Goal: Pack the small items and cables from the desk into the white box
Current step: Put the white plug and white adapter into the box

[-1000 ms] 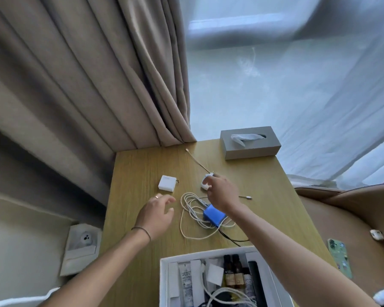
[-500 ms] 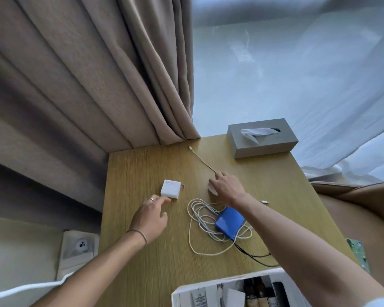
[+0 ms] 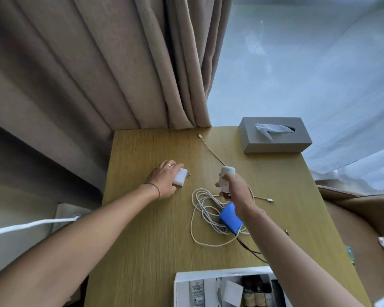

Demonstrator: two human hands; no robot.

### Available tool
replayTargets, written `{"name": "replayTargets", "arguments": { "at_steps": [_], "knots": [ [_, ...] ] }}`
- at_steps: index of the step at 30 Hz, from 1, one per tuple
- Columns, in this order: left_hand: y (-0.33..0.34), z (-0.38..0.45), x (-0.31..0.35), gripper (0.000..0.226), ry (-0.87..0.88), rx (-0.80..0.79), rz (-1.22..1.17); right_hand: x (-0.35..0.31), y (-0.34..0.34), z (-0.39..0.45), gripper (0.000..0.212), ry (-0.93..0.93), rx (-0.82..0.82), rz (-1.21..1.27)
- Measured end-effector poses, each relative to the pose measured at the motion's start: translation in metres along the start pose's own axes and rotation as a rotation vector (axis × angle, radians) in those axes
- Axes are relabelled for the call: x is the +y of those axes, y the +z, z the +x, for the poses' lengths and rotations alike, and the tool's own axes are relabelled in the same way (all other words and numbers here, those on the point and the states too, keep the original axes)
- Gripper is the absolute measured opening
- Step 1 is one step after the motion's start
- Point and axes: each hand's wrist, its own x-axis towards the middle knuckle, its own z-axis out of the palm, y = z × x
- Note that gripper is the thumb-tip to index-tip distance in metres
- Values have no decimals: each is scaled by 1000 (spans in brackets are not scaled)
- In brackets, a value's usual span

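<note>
**Two hands, two chargers, and a box waiting behind them**

Two small white pieces were in hand at once. The left hand (image 3: 164, 181) lay over the square white adapter (image 3: 180, 176) on the desk (image 3: 142, 240), fingers curled round its far side and thumb at the near edge, the prongs poking out to the hand's right. The right hand (image 3: 235, 189) had a small white plug (image 3: 226, 177) pinched in its curled fingers and held clear of the wood, a thin cable (image 3: 211, 149) running from it away toward the curtain.

Just below that right wrist sat the coiled white cable (image 3: 200, 216) with the blue block (image 3: 230, 218) on top. The white box (image 3: 208, 275) lay back toward the person from both hands, nearer the right arm, its long side running across. I judged both pieces would have to come straight back to reach it, the trailing cable dragging over the coil.
</note>
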Motion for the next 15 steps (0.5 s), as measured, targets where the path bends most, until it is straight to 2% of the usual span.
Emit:
{"name": "replayTargets", "arguments": {
  "at_steps": [3, 5, 8, 15],
  "knots": [
    [4, 13, -6, 86, 18, -53, 33, -8, 0, -21, 23, 118, -25, 120],
    [6, 19, -7, 80, 25, -40, 58, -9, 1, -31, 30, 146, -45, 145],
    [8, 25, -4, 65, 2, 27, 73, -8, 0, -44, 37, 148, -65, 162],
    [10, 11, 12, 58, -57, 190, -130, -5, -18, -67, 35, 116, -101, 169]
  ]
}}
